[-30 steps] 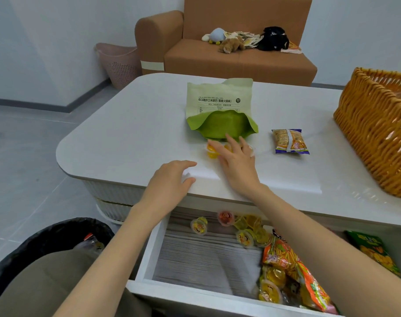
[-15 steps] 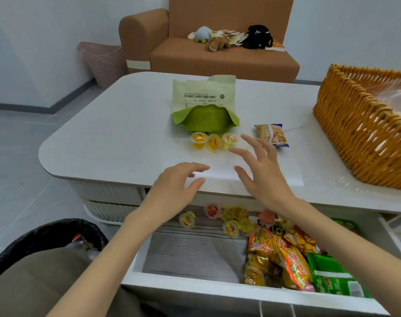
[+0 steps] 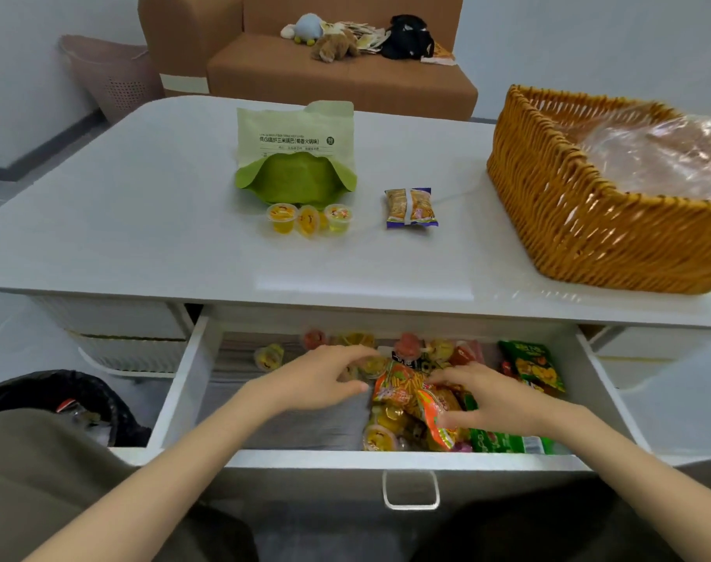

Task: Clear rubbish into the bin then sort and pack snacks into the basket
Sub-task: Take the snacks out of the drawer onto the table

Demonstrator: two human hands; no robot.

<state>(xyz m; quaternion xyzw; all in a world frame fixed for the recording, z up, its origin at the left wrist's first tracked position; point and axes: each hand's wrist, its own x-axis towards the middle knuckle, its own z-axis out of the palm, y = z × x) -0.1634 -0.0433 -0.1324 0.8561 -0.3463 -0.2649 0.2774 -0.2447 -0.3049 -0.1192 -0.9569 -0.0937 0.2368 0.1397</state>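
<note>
The orange packet (image 3: 406,393), in the drawer (image 3: 191,379) under the right hand (image 3: 495,403), is likely light, crinkly and slippery, and best pinched at a sealed end. The jelly cup (image 3: 373,365) under the left hand (image 3: 317,379) looks small and squashy; take it by the rim. The hands are apart, each curled over its snack; whether either grips, I cannot tell. The basket (image 3: 568,221) stands well beyond the right hand.

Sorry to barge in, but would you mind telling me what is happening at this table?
A person has both hands in the open drawer under the white table. The right hand grips an orange snack packet; the left hand curls over loose jelly cups beside it, though whether it holds one is unclear. On the tabletop, three jelly cups sit in a row before a green pouch, with a small packet to their right. The wicker basket stands at the table's right end.
</note>
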